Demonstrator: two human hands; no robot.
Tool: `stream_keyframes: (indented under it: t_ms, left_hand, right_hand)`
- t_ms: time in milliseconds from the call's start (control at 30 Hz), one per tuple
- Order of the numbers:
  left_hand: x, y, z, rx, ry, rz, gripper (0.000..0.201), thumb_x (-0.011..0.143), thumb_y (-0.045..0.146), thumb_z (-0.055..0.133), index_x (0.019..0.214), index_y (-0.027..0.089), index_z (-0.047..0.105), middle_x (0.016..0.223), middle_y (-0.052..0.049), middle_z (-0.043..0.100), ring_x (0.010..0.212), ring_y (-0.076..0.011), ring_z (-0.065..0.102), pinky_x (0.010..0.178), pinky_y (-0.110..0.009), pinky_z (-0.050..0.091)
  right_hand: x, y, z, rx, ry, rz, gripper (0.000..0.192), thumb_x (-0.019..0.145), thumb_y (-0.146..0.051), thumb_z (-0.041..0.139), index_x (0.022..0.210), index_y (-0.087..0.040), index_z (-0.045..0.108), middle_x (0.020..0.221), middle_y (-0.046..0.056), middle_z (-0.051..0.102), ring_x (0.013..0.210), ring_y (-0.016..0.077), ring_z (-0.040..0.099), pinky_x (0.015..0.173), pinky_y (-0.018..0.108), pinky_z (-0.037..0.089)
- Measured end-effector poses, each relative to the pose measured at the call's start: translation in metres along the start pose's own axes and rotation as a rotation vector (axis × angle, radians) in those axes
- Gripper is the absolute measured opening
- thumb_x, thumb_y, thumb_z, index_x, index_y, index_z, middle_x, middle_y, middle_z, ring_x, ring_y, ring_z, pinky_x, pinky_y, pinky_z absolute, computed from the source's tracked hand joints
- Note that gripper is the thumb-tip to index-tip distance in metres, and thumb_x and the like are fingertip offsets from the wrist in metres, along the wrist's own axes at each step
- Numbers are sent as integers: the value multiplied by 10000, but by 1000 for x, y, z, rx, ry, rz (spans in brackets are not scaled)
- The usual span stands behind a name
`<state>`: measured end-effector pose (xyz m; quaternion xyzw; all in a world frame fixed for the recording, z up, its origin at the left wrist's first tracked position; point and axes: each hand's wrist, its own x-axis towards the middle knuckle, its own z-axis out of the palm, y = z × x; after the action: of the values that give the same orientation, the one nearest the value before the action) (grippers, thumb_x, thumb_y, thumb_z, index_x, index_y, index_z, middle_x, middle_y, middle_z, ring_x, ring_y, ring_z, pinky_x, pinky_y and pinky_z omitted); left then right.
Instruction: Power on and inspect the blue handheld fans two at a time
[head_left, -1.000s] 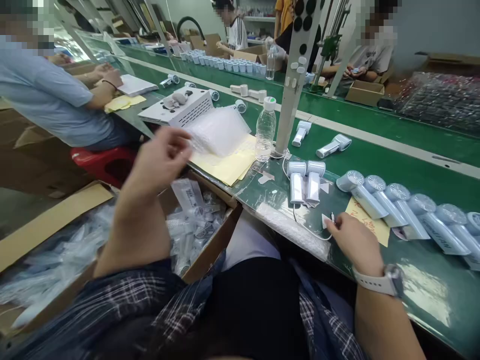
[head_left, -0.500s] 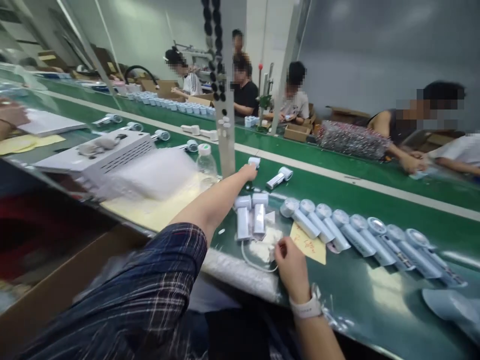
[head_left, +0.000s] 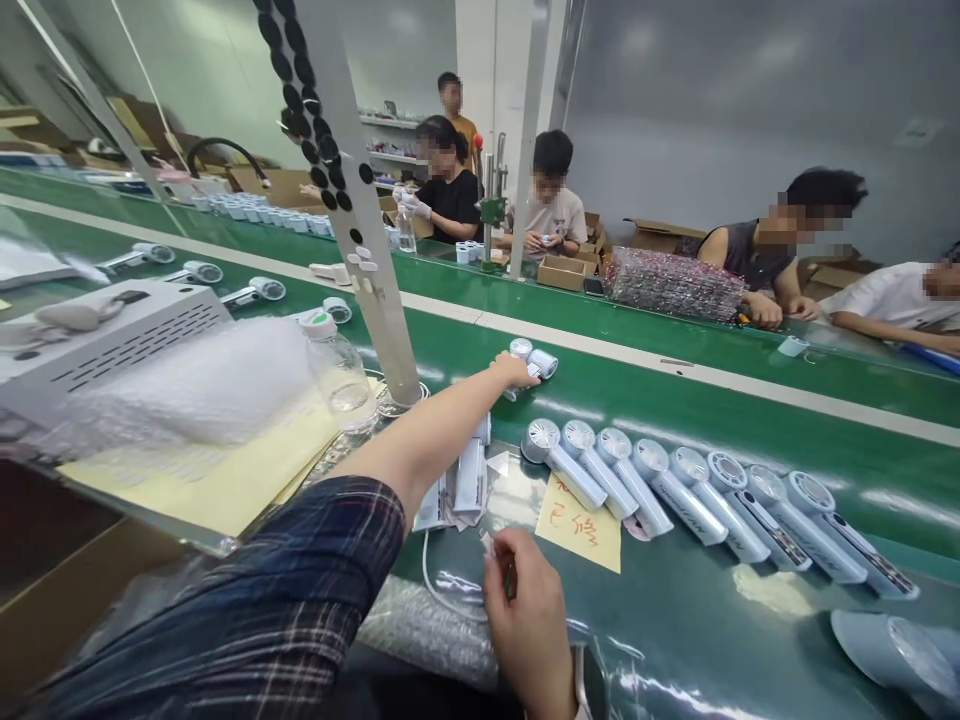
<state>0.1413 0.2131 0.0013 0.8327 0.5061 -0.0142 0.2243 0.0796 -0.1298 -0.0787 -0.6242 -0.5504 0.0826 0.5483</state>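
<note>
Head view shows the left hand (head_left: 514, 368) stretched out over the green conveyor belt (head_left: 675, 400), fingers closing on one of two small handheld fans (head_left: 534, 362) that lie just beyond the slanted metal post (head_left: 360, 220). The pick-up step looks to be in hand; whether the grip is fully shut I cannot tell, since the hand covers the fan's handle. The right hand (head_left: 529, 610) rests nearer the body, well on this side of the post, pinching the plug end of a white cable (head_left: 435, 590) between thumb and fingers. A next move would seem to call for bringing fan and plug together (a judgement only). To the right of the post lies a row of fans (head_left: 675, 480), beside a yellow note (head_left: 581, 522). The last fans run off the frame's edge, the note's red writing is unreadable, and the forearm hides part of two fans (head_left: 469, 480) lying under it.
</note>
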Motion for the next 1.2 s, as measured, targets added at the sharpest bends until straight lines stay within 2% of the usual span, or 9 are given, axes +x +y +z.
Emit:
stream_keyframes:
  t_ms: [200,300,400,533,667,767,900,1033,1200]
  left_hand:
    - [-29,-1,-16,-367,35,11,444,1033,439,704,1388,179,651,1411,-122,672,1231,-268,695,1036,-506,631]
    - [-67,-26,-37,-665,66,133,481,1021,421,710,1420,169,616,1351,-124,703,1158,-247,718,993,-450,639]
    - [-129,-68,-47,-924,79,234,675,914,492,775,1466,176,550,1233,-126,762,1048,-228,750,913,-369,634]
    - [-231,-118,-22,-1202,27,328,1037,553,870,847,1307,190,634,1146,-165,796,1061,-333,784,877,-436,646]
    - [-298,-131,29,-1670,-124,467,864,523,876,895,1031,210,682,1168,-161,805,1223,-399,762,1025,-516,622]
    - [-311,-122,53,-1885,-149,489,869,510,970,830,901,221,630,1207,-155,802,1349,-405,702,1081,-516,598]
    - [-306,-104,60,-1944,-144,549,950,411,1038,788,836,216,570,1257,-171,784,1362,-413,684,1072,-524,599]
    - [-306,-94,58,-1902,-108,635,914,547,1086,667,798,216,543,1275,-152,763,1397,-360,657,1115,-502,577]
    - [-313,-99,59,-1822,-17,569,923,694,1121,446,810,212,555,1251,-169,761,1390,-343,649,1083,-499,592]
  right_hand:
    - [9,11,-4,116,-1,182,238,1017,-349,595,1116,-203,755,858,63,757,679,191,709,621,288,575]
    - [13,12,-9,157,-34,232,351,1005,-429,621,1184,-168,773,871,74,769,657,185,709,606,291,590]
    - [17,9,-17,211,-98,277,463,974,-530,648,1170,-140,801,813,72,765,617,193,689,591,318,583]
    - [24,8,-26,273,-179,333,519,890,-642,739,1034,-153,834,633,29,692,559,206,617,534,326,500]
    - [19,1,-26,310,-206,386,533,857,-693,776,957,-169,800,581,4,631,552,193,565,542,318,453]
    - [-1,-22,-24,314,-242,403,480,922,-682,728,877,-204,744,628,2,634,614,185,586,615,317,479]
    - [-25,-59,-16,274,-386,325,474,967,-641,715,755,-217,688,674,23,684,656,186,644,663,314,503]
    - [-31,-78,-9,320,-384,312,453,1020,-598,681,763,-225,669,642,-1,669,637,170,653,687,307,520]
    - [-27,-76,-7,384,-467,308,391,1014,-538,725,792,-217,711,606,-7,647,584,161,621,629,304,504]
